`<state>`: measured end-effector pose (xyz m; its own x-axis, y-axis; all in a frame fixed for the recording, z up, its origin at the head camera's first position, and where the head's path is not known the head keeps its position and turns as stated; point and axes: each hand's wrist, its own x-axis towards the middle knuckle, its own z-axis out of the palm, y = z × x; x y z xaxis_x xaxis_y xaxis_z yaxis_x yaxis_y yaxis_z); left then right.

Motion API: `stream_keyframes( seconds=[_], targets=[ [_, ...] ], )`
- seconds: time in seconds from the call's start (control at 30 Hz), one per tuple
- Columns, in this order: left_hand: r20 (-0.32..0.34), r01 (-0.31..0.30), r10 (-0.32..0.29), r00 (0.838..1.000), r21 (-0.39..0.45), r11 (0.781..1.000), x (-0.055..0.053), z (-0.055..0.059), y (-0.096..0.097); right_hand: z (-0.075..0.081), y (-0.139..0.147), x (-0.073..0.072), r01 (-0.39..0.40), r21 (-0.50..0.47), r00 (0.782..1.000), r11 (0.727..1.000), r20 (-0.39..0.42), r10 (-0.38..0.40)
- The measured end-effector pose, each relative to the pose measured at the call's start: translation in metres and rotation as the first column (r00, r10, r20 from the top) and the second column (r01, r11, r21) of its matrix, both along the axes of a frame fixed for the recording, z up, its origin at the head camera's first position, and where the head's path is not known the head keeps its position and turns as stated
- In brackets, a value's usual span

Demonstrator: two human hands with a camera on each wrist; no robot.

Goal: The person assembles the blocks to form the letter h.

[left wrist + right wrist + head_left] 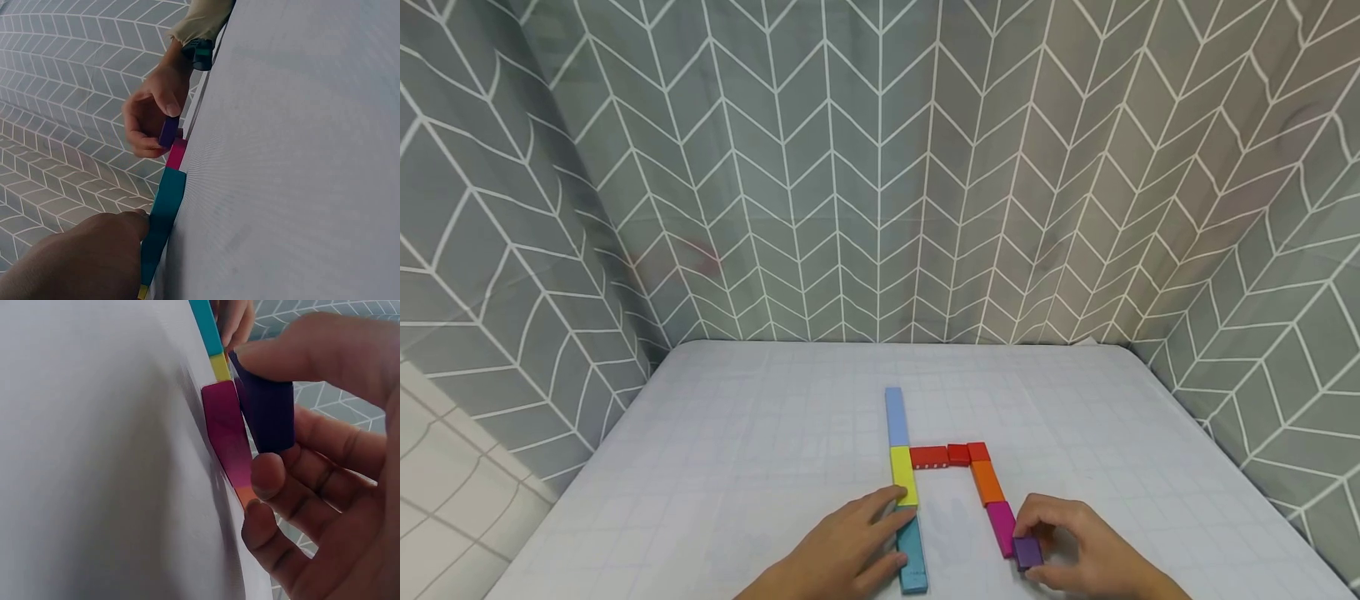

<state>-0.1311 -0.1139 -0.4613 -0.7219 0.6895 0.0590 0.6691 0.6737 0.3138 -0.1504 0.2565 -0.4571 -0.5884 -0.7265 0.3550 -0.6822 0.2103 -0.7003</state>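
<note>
In the head view my right hand (1086,546) pinches a dark purple block (1027,552) between thumb and fingers, close by the lower end of a magenta block (1002,528). The right wrist view shows the purple block (269,412) tilted beside the magenta block (225,431). My left hand (850,546) lies along a teal block (912,557), its loosely bent fingertips touching that block and the lower part of a yellow block (902,465). An orange block (987,483) lies end to end with the magenta one.
A light blue block (896,417) continues the left column beyond the yellow one. Several red blocks (929,457) bridge the left column and the orange block. All lie on a white-covered table (737,433), with a grey chevron-patterned curtain (880,183) behind and at both sides.
</note>
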Motion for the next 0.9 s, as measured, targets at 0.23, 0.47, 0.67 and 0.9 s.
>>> stream_keyframes(
  seconds=[0.23, 0.47, 0.67, 0.9],
  targets=[
    [0.032, -0.025, 0.026, 0.999, -0.006, 1.000, 0.0003, 0.0000, 0.0003, 0.0005, -0.0004, 0.0039, -0.036, 0.062, 0.993, 0.997, 0.118, 0.029],
    [0.042, -0.035, 0.036, 0.998, -0.010, 0.999, 0.0003, -0.0011, 0.0010, 0.0006, -0.0033, 0.0056, -0.033, 0.095, 0.996, 0.995, 0.085, 0.025],
    [0.010, -0.010, 0.010, 1.000, -0.005, 1.000, 0.0003, 0.0004, -0.0003, -0.0001, -0.0058, 0.0063, -0.047, 0.091, 0.997, 0.995, 0.062, 0.042],
    [0.001, 0.003, -0.003, 1.000, 0.008, 1.000, 0.0001, 0.0013, -0.0012, 0.0025, -0.0056, 0.0086, -0.007, 0.130, 0.994, 0.992, 0.112, -0.008]
  ],
)
